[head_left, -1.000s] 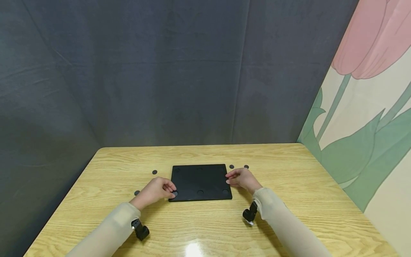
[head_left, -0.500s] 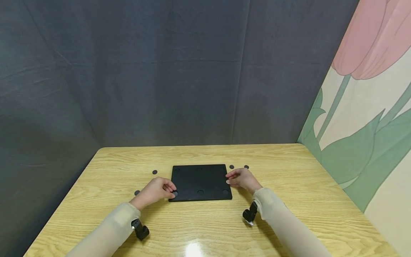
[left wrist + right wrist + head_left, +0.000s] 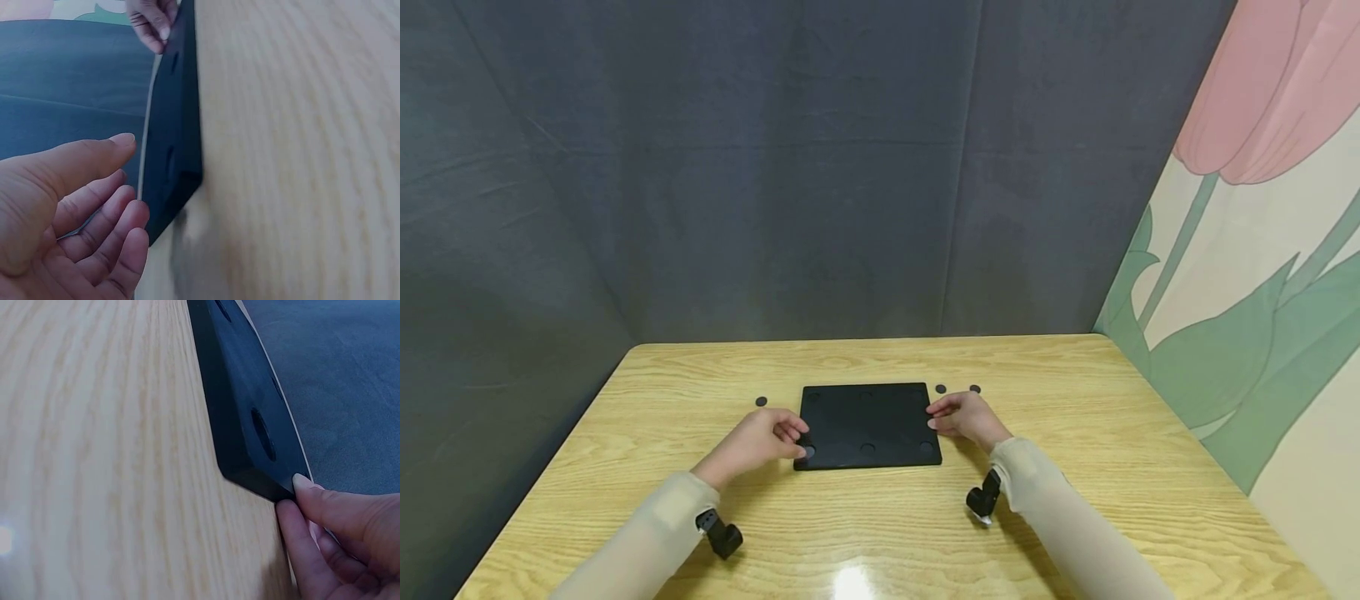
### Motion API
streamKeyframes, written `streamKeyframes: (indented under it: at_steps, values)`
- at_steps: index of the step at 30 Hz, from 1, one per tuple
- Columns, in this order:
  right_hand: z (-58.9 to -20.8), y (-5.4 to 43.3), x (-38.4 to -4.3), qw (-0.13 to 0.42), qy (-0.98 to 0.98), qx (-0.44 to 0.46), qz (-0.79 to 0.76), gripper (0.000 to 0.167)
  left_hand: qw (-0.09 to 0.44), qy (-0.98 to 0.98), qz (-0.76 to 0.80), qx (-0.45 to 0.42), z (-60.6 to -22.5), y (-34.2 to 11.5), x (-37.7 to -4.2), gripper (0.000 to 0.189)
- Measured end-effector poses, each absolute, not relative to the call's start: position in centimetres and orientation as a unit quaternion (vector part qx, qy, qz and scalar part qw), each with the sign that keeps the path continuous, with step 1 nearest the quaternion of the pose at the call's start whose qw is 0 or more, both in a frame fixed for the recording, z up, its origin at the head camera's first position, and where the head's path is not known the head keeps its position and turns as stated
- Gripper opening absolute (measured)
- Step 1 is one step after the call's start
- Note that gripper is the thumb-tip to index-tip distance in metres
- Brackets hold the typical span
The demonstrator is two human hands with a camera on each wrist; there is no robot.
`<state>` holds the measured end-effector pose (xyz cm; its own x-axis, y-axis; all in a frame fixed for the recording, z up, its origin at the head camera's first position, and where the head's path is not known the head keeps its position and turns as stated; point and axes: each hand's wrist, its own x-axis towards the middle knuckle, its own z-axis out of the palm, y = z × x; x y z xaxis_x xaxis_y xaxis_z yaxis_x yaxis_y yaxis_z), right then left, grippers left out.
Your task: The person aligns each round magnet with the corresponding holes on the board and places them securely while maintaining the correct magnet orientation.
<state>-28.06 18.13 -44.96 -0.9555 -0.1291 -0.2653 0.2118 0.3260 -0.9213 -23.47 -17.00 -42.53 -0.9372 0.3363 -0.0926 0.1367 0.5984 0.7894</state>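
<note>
A flat black rectangular board [image 3: 868,425] with round recesses lies on the wooden table. In its front left recess sits a dark grey disc [image 3: 809,452]. My left hand [image 3: 763,446] hovers at the board's left edge, thumb and fingers apart with nothing between them, as the left wrist view shows. At the board's right edge my right hand [image 3: 967,418] pinches the rim, thumb [image 3: 322,500] on top and a finger against the side. The front right recess [image 3: 264,434] shows near that thumb.
One small dark disc [image 3: 762,402] lies on the table left of the board. Two more, a disc [image 3: 941,389] and another disc [image 3: 975,388], lie beyond the right hand. A dark curtain [image 3: 790,167] hangs behind the table [image 3: 880,533].
My left hand has shifted slightly left, its thumb and fingers spreading off the front left disc. A loose disc beside that wrist is now hidden behind it. The right hand stays put.
</note>
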Motion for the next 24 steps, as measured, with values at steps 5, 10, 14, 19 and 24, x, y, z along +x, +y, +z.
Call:
streamKeyframes:
  at_steps: [5, 10, 14, 19, 24]
  values:
    - [-44.9, 18.2, -28.0, 0.147, 0.802, 0.026, -0.578, 0.025, 0.094, 0.890, 0.423, 0.140, -41.8, -17.9, -23.6, 0.029]
    - [-44.9, 18.1, -28.0, 0.147, 0.802, 0.027, -0.578, 0.026, 0.069, 0.898, 0.411, 0.139, -41.2, -19.2, -23.7, 0.032]
    - [-44.9, 18.1, -28.0, 0.146, 0.800, 0.030, -0.581, 0.026, 0.051, 0.902, 0.409, 0.127, -40.6, -20.5, -23.7, 0.034]
    - [-45.0, 18.1, -28.0, 0.146, 0.799, 0.026, -0.582, 0.026, 0.033, 0.907, 0.406, 0.104, -39.8, -22.1, -23.6, 0.037]
    - [-45.1, 18.1, -28.0, 0.145, 0.799, 0.024, -0.583, 0.025, 0.028, 0.912, 0.400, 0.085, -39.8, -23.5, -23.4, 0.041]
